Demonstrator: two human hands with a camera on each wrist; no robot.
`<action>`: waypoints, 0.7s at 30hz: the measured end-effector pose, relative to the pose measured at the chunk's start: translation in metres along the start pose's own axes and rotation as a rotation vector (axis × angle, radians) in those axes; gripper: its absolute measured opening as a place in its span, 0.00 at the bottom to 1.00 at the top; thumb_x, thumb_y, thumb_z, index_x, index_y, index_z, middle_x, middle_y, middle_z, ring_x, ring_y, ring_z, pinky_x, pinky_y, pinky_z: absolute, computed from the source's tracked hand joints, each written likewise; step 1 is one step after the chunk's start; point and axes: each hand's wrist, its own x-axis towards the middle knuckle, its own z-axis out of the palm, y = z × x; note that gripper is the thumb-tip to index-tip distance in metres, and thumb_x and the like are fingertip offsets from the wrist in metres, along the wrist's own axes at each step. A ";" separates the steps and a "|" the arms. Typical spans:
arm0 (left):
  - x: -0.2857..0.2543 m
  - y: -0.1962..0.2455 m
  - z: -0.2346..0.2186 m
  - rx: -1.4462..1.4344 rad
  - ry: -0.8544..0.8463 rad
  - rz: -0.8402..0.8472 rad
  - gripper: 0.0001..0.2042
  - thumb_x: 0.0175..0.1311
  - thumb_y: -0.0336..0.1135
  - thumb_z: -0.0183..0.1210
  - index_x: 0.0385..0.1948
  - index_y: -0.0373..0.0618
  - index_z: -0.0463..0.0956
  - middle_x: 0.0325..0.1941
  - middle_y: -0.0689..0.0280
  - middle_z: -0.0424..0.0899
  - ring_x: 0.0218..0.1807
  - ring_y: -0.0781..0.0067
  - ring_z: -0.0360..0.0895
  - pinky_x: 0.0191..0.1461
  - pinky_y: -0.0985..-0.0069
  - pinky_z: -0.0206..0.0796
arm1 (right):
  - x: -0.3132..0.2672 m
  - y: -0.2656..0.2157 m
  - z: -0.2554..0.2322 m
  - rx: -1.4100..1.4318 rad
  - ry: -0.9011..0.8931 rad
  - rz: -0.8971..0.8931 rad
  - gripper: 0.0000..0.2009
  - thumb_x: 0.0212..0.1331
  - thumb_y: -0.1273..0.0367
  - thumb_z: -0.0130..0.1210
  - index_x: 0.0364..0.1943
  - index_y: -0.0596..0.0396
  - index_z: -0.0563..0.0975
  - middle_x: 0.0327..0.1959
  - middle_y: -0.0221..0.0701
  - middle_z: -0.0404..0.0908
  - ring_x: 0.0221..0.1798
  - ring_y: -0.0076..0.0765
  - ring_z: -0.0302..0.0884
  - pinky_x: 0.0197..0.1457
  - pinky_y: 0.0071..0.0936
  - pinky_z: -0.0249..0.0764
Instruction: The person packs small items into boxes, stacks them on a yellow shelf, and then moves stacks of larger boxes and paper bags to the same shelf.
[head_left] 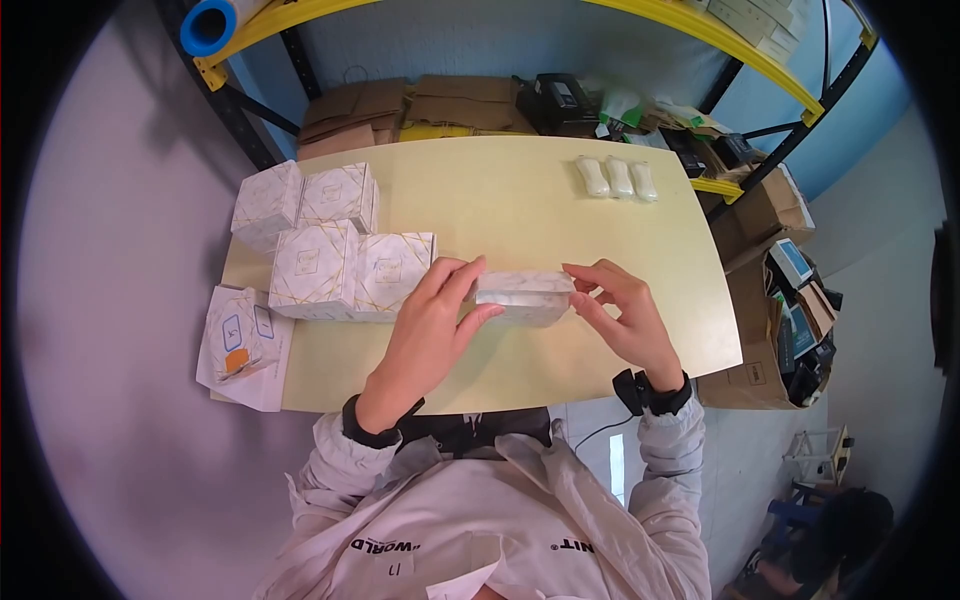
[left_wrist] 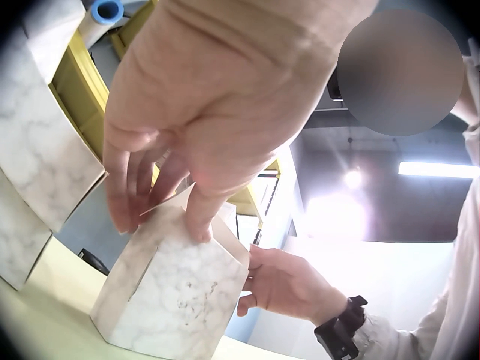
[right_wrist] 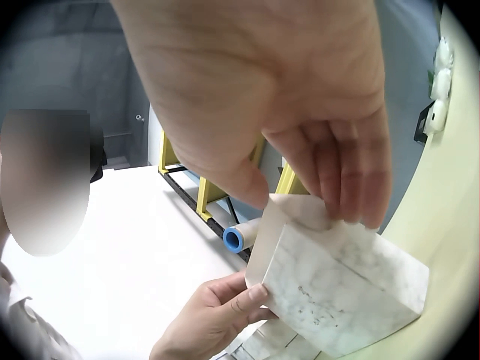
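A white marble-patterned cardboard box (head_left: pixel 525 284) stands between both hands over the table's middle, its upper end open. The left hand (head_left: pixel 425 318) holds its left side; in the left wrist view the thumb lies on the near face, with the other fingers at the far side. The right hand (head_left: pixel 628 308) grips the right upper edge. In the right wrist view the right thumb touches a corner of the rim while the other fingers rest along the far panel. A long slit-like seam runs down the box's side (right_wrist: pixel 360 274). The inside is mostly hidden.
Several gold-lined marble boxes (head_left: pixel 313 265) cluster at the table's left. Beside them sits a wrapped white package (head_left: pixel 240 340) with an orange patch. Three white packets (head_left: pixel 620 179) lie at the back right. A yellow-beamed shelf (head_left: pixel 700 35) spans behind; a filled carton (head_left: pixel 760 375) stands right.
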 end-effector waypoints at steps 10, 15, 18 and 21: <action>0.001 -0.004 0.007 -0.150 0.067 -0.173 0.32 0.65 0.35 0.77 0.70 0.41 0.74 0.55 0.51 0.90 0.50 0.55 0.90 0.56 0.63 0.84 | 0.006 0.025 -0.002 0.144 -0.036 0.063 0.15 0.74 0.67 0.67 0.57 0.61 0.86 0.41 0.32 0.87 0.45 0.26 0.86 0.44 0.24 0.82; 0.002 -0.005 0.009 -0.132 0.109 -0.153 0.30 0.63 0.32 0.78 0.67 0.38 0.79 0.55 0.54 0.92 0.48 0.63 0.91 0.53 0.69 0.82 | 0.007 0.029 0.004 0.233 0.005 0.106 0.15 0.76 0.66 0.65 0.55 0.67 0.84 0.38 0.32 0.88 0.39 0.24 0.85 0.43 0.22 0.82; 0.002 -0.004 0.007 -0.096 0.086 -0.165 0.29 0.63 0.31 0.78 0.66 0.38 0.80 0.56 0.56 0.92 0.48 0.65 0.91 0.50 0.70 0.81 | 0.007 0.028 0.007 0.253 0.035 0.118 0.15 0.77 0.66 0.65 0.54 0.69 0.84 0.38 0.33 0.88 0.37 0.24 0.84 0.42 0.23 0.82; 0.002 -0.004 0.008 -0.100 0.096 -0.149 0.29 0.62 0.30 0.77 0.66 0.38 0.80 0.56 0.57 0.92 0.48 0.65 0.91 0.48 0.71 0.80 | 0.007 0.031 0.007 0.278 0.030 0.122 0.15 0.77 0.66 0.64 0.53 0.69 0.84 0.38 0.33 0.88 0.39 0.24 0.84 0.43 0.24 0.83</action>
